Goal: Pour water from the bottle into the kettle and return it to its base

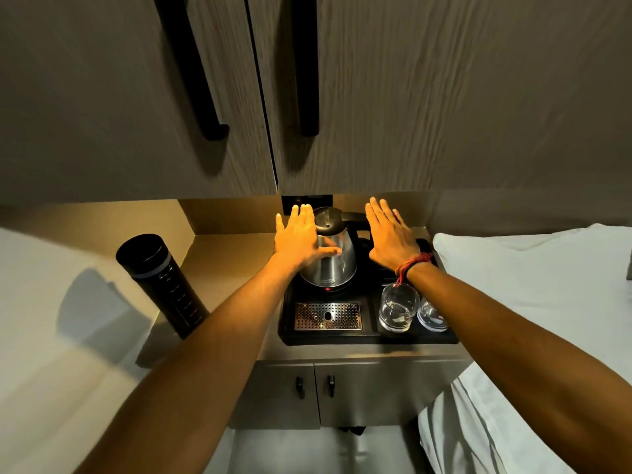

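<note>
A steel kettle with a black lid and black handle stands on its base at the back of a black tray. My left hand hovers flat at the kettle's left side, fingers spread, thumb across the steel body. My right hand is spread flat just right of the kettle, over its handle, holding nothing. A tall black bottle with its cap on stands on the counter to the left, apart from both hands.
Two clear glasses sit on the tray's right side, below my right wrist. A perforated metal drip plate lies at the tray's front. Cupboard doors with black handles hang overhead. A white bed borders the right.
</note>
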A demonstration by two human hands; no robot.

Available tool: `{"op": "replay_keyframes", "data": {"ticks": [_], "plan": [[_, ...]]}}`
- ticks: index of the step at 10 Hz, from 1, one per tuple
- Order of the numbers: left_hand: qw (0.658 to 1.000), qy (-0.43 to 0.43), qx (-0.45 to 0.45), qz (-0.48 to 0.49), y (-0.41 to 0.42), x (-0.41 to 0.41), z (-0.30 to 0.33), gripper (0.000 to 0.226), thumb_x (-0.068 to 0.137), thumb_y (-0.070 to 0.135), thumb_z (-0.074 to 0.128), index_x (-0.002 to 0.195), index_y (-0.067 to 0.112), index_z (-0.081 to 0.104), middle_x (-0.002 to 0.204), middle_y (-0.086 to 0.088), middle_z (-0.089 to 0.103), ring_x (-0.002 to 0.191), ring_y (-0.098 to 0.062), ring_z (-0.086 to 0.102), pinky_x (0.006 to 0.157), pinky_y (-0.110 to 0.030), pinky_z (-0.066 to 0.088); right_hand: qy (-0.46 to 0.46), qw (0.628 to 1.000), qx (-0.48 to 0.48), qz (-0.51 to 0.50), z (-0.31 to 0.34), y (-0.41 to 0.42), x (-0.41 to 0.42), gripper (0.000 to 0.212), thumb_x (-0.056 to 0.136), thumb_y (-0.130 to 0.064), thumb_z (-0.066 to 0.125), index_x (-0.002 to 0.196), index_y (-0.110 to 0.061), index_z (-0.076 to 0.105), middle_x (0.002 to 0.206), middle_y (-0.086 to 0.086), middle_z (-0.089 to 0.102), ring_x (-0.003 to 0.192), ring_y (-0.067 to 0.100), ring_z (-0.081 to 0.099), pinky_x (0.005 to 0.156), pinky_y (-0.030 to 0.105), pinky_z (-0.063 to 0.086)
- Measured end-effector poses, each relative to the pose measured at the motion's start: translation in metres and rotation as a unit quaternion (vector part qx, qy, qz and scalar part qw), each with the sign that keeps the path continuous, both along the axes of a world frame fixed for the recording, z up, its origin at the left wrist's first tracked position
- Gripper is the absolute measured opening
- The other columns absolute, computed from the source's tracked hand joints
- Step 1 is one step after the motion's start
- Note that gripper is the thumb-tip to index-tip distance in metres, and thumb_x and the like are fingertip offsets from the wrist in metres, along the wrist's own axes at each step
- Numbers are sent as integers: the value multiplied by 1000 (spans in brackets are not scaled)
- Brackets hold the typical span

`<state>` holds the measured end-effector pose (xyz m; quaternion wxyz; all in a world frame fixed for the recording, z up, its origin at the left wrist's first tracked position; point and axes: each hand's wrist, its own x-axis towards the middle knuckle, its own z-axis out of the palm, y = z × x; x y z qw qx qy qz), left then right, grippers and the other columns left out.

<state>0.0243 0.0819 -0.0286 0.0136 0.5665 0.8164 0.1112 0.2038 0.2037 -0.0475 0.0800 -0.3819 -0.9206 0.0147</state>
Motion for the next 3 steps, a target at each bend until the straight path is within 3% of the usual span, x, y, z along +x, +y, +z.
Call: {"op": "replay_keyframes", "data": {"ticks": [1,2,3], "plan": [[998,15,-55,8,-5,4,9,129,69,82,59,157,9,1,167,-8,4,153,-29,-1,118,-61,1,-51,999,3,-1,21,-6,-1,96,80,-16,65,157,-8,8,166,11,5,155,28,4,126,43,14],[997,53,-53,5,-13,11,17,126,73,79,58,157,9,-4,167,-8,1,153,-27,-3,119,-58,-1,-64,998,0,-1,35,-20,1,94,84,-20,63,157,-7,5,166,14,3,155,29,3,125,45,14],[995,96,27,-18,-32,27,28,111,81,69,59,157,8,6,166,-10,14,153,-26,7,122,-53,4,-19,999,45,19,52,-53,12,85,87,-20,54,156,-3,7,165,16,10,154,30,9,124,43,21]]}}
